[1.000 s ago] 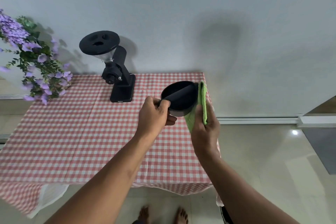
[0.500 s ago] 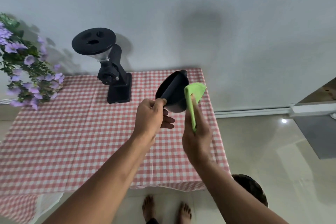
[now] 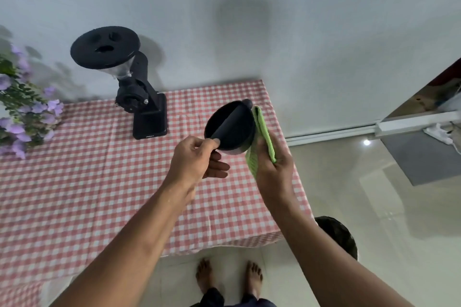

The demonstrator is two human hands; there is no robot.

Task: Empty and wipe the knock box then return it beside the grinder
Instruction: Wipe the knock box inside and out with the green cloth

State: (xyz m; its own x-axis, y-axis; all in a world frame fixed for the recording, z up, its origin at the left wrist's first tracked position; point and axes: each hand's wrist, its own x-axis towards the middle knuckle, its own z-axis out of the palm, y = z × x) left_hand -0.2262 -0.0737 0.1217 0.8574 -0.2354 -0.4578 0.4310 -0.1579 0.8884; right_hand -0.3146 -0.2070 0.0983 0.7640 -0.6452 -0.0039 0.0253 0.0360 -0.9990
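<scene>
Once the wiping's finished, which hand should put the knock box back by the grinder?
Left. The left hand already grips the knock box on the side toward the grinder; the right hand is occupied pressing the green cloth against its outside.

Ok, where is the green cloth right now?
In the head view, the green cloth is in the right hand, pressed against the right outer side of the knock box.
</scene>
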